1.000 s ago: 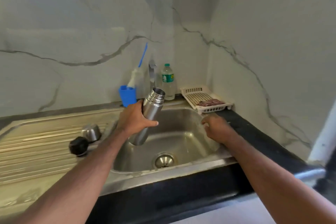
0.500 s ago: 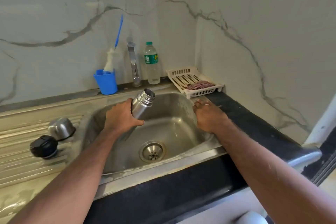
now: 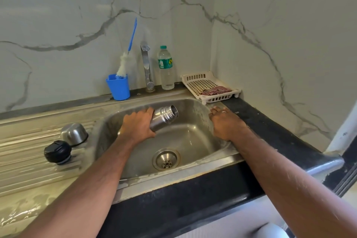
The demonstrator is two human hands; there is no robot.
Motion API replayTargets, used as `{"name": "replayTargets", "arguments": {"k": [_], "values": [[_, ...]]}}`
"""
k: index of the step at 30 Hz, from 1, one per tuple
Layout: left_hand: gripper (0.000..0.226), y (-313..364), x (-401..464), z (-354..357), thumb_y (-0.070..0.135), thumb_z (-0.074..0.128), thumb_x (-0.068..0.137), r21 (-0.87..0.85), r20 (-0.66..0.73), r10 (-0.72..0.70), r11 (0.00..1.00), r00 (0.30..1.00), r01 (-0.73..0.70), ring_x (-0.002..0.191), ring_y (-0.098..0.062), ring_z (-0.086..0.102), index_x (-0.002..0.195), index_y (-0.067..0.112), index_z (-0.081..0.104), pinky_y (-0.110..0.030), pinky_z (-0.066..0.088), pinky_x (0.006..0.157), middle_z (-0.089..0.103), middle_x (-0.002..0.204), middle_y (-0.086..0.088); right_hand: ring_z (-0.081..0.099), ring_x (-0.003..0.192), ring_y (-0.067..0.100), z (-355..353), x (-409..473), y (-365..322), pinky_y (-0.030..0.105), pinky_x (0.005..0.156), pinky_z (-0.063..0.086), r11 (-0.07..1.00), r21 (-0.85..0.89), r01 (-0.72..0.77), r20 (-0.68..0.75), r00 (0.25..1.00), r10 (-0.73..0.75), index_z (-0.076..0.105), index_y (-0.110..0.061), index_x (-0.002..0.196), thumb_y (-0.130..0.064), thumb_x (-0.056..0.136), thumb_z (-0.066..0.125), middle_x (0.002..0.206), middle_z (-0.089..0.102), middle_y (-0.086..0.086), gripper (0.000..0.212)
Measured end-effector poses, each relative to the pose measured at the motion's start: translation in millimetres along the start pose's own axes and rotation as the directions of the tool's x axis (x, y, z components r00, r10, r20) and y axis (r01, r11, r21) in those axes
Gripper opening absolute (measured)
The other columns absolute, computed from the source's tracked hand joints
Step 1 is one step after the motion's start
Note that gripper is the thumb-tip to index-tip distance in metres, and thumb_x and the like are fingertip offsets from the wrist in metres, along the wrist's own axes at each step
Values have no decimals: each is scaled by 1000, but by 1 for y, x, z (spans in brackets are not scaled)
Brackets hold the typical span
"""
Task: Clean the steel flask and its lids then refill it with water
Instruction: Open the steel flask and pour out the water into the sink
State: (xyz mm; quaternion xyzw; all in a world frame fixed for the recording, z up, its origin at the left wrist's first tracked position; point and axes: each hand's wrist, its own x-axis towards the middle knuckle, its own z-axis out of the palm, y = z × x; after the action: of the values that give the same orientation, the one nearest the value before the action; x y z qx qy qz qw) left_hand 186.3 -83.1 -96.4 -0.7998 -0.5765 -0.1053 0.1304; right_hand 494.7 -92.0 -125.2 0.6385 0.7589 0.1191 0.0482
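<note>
**Flask tipped over the sink, both lids off**

From my remote seat: left hand (image 3: 138,128) has its fingers curled round the steel flask (image 3: 163,117), holding it over the sink (image 3: 193,141) basin, steeply tilted, open mouth pointing up and to the right. Right hand (image 3: 225,123) lies on the sink's right rim where it meets the black desk (image 3: 270,127), fingers fairly straight, gripping nothing. On the draining board (image 3: 29,150) to the left: steel cap (image 3: 74,133) and black stopper (image 3: 57,151), just beside each other. Behind the basin: blue cup (image 3: 118,89) with a bottle brush (image 3: 125,60) standing in it, tap (image 3: 146,67), plastic water bottle (image 3: 165,67). White basket (image 3: 210,87) in the corner, a reddish cloth (image 3: 216,91) inside.
</note>
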Motion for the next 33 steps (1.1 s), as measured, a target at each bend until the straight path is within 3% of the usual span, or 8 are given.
{"name": "replayTargets", "arguments": {"k": [33], "values": [[73, 0, -1, -1, 45, 82, 76, 101, 29, 17, 995, 999, -20, 110, -20, 60, 136, 24, 46, -37, 51, 90, 60, 132, -1, 23, 152, 26, -7, -4, -3, 47, 125, 20, 1000, 15, -20, 35, 999, 20, 40, -12, 151, -27, 93, 52, 163, 32, 11, 62]]}}
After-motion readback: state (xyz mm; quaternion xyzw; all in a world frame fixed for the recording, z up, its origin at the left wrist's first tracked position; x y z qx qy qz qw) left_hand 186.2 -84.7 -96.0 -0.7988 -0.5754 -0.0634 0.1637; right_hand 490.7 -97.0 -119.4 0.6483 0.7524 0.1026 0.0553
